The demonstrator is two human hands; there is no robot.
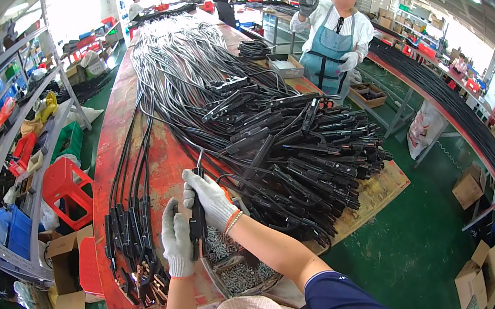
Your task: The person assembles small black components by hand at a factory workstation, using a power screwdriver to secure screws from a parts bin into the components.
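Note:
A black cable handle (pixel 197 225), long and narrow, stands roughly upright between my hands, with its cable leaving at the top. My right hand (pixel 212 200), in a white knit glove, is closed around its upper part. My left hand (pixel 178 242), gloved the same way, is closed against the lower left side; its fingertips partly hide behind the handle. Close to the right sits a tray of metal screws (pixel 241 274), split into compartments. To the left of my left hand lies a row of similar black handles (pixel 130 234), with copper-coloured ends (pixel 151 282) toward me.
A large heap of black handles (pixel 299 157) and grey-black cables (pixel 173 70) covers much of the red worktable (pixel 109 151). Across it stands a person in a blue apron (pixel 331 47). At left are a red stool (pixel 68 190) and shelves (pixel 40 100). Cartons (pixel 481 275) stand right.

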